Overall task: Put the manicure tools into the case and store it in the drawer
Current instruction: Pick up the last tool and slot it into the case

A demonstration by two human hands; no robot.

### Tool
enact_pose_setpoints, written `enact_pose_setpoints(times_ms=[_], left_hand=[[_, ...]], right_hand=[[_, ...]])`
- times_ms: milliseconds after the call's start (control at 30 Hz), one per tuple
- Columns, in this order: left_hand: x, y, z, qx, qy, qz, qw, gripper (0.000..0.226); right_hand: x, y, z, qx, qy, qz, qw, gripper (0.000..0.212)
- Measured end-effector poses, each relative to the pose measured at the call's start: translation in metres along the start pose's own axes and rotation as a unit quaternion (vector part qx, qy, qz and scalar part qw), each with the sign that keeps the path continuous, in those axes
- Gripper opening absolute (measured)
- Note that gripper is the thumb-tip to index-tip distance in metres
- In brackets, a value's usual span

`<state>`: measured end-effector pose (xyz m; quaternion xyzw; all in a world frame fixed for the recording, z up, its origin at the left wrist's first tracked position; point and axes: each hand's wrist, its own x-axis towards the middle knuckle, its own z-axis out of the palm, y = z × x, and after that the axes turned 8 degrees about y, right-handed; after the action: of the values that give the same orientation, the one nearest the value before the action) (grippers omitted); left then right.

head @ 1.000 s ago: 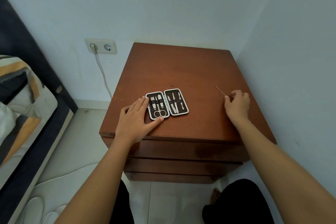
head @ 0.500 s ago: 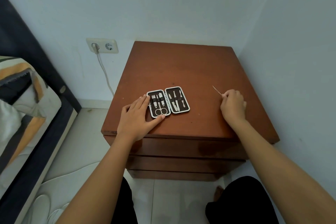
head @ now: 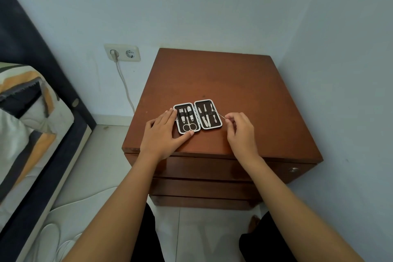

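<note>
An open black manicure case (head: 197,116) with a white rim lies flat on the brown nightstand (head: 223,83). Small scissors and clippers sit in its left half, several slim tools in its right half. My left hand (head: 164,134) lies flat beside the case's left half, with fingers touching its left edge and the thumb at its front rim. My right hand (head: 240,132) pinches a thin metal tool (head: 220,115) whose tip reaches over the case's right edge. The nightstand's top drawer (head: 212,168) is closed.
The nightstand stands in a corner, with walls behind it and to its right. A wall socket (head: 122,52) with a white cable hangs to the left. A bed (head: 25,117) with a patterned pillow fills the left side. My knees are below, on a tiled floor.
My right hand has carried the thin tool leftward from the nightstand's right side to the case's right edge. My left hand has stayed on the case.
</note>
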<state>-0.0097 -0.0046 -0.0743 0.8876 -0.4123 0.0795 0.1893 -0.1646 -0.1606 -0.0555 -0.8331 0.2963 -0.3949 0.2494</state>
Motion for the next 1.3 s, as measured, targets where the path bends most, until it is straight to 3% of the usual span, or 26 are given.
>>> enact_pose_setpoints(times_ms=[667, 1300], left_hand=[[0.0, 0.001, 0.0, -0.003, 0.004, 0.0, 1.0, 0.09], [0.0, 0.001, 0.0, -0.009, 0.007, 0.001, 1.0, 0.091]], right_hand=[[-0.001, -0.027, 0.009, -0.169, -0.131, -0.034, 0.976, 0.023], [-0.004, -0.035, 0.0, -0.146, -0.149, 0.003, 0.978, 0.026]])
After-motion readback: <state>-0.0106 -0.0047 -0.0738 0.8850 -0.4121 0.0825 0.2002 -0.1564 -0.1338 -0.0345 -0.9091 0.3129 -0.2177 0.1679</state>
